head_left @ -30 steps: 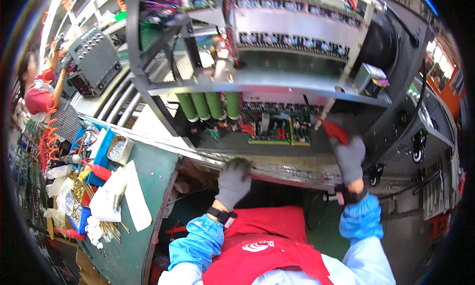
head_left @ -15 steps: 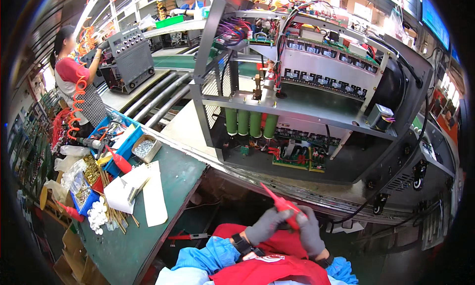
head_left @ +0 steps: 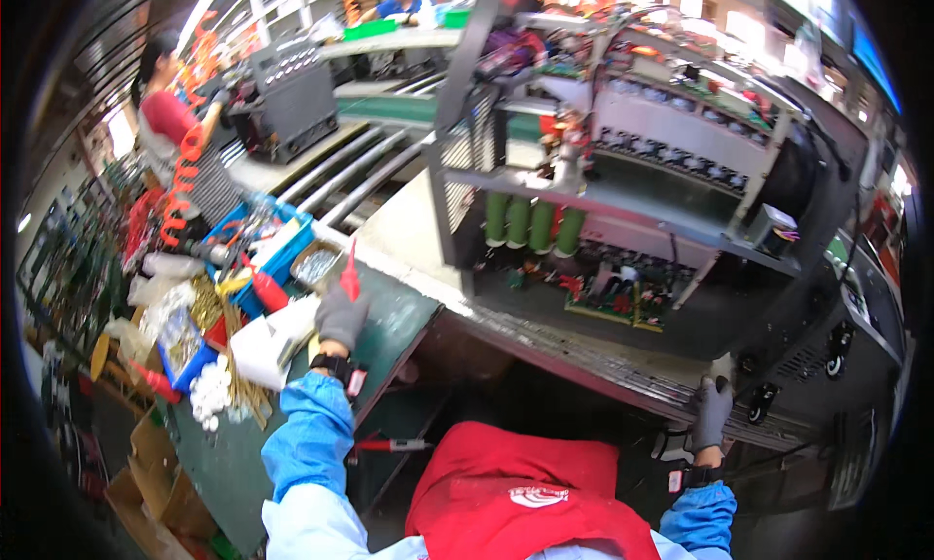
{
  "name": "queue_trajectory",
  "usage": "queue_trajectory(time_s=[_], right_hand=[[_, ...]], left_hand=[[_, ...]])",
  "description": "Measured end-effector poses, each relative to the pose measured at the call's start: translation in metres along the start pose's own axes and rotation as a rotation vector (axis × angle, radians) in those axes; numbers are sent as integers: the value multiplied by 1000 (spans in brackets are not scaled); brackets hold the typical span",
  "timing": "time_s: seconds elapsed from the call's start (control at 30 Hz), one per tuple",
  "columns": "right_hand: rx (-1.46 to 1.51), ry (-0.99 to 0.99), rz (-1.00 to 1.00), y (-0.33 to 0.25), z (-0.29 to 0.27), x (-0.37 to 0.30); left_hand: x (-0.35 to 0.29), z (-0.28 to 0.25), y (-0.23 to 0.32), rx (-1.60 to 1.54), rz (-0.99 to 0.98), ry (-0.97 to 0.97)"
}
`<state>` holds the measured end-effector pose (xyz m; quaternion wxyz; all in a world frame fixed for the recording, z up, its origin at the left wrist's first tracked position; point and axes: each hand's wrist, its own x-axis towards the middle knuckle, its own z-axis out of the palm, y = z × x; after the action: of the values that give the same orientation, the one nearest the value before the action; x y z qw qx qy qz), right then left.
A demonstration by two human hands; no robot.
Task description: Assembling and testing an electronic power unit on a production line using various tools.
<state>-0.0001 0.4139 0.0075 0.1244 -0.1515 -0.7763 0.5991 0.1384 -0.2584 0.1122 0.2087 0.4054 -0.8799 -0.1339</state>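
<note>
Gloved in grey, my left hand [head_left: 342, 319] is closed around a red squeeze bottle [head_left: 351, 280] whose pointed nozzle sticks up. It is over the green worktop [head_left: 394, 312], beside white paper sheets [head_left: 265, 351] and a small tray of metal parts [head_left: 316, 266]. My right hand [head_left: 712, 412], also gloved, is at the front edge of the conveyor rail [head_left: 623, 390], below the big open machine frame [head_left: 623, 205]. Its fingers stretch out and show nothing held. Whether they touch the rail is hard to tell.
Left of the paper are a blue bin [head_left: 282, 268] with tools, another red bottle [head_left: 268, 289], white caps [head_left: 209, 390] and a blue box of small parts [head_left: 185, 356]. Rollers [head_left: 365, 176] run behind. A co-worker [head_left: 175, 122] handles a grey machine [head_left: 292, 98] at the far left.
My hands have parted from together over my lap. The left carried the red bottle left to the worktop; the right let go and moved right to the rail. The view has shifted and blurred.
</note>
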Motion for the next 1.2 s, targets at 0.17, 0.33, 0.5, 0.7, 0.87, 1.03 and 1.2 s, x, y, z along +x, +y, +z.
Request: queue_trajectory(time_s=[0.17, 0.33, 0.5, 0.7, 0.87, 1.03, 1.2], right_hand=[[-199, 229, -158, -16, 13, 20], [-227, 121, -83, -35, 28, 45], [-334, 121, -177, 5, 31, 87], [-276, 449, -345, 107, 30, 109], [-480, 349, -313, 100, 47, 155], [-824, 24, -317, 34, 3, 136], [-1111, -228, -322, -37, -2, 149]], left_hand=[[22, 36, -11, 488, 13, -61], [8, 28, 64, 20, 327, -141], [-10, 75, 129, -988, 260, -531], [-40, 154, 115, -1280, 37, -470], [-50, 163, 151, -1210, -130, -236], [-49, 172, 124, -1217, -207, -274], [-40, 133, 151, -965, 67, 1]])
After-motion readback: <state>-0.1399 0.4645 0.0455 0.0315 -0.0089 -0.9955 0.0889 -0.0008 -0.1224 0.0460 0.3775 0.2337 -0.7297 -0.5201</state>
